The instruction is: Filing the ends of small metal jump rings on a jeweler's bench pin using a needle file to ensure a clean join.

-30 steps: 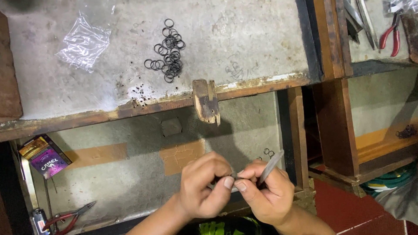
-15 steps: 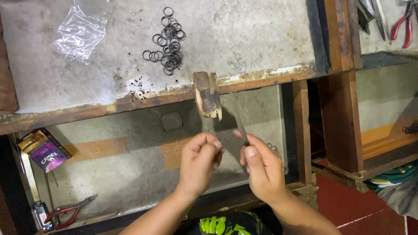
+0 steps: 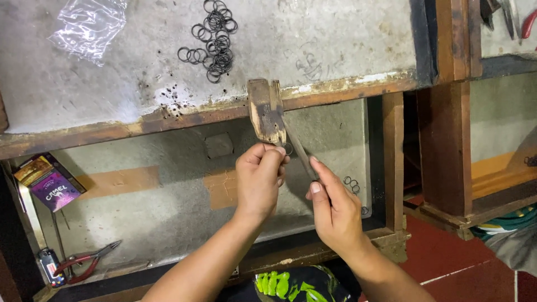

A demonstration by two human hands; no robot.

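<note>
Right hand (image 3: 335, 210) pinches a thin metal tool (image 3: 302, 156); left hand (image 3: 260, 179) nips a small ring (image 3: 288, 149) against the wooden peg (image 3: 267, 111) at the desk's (image 3: 335, 39) front edge. Beyond, a pile of loose rings (image 3: 212, 39) lies unworked.

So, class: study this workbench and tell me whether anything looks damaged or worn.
Yes. The bench's front edge is chipped, stained and flaking. The small wooden peg sticking out from it, where the left hand holds a small ring, is battered and notched.
</note>
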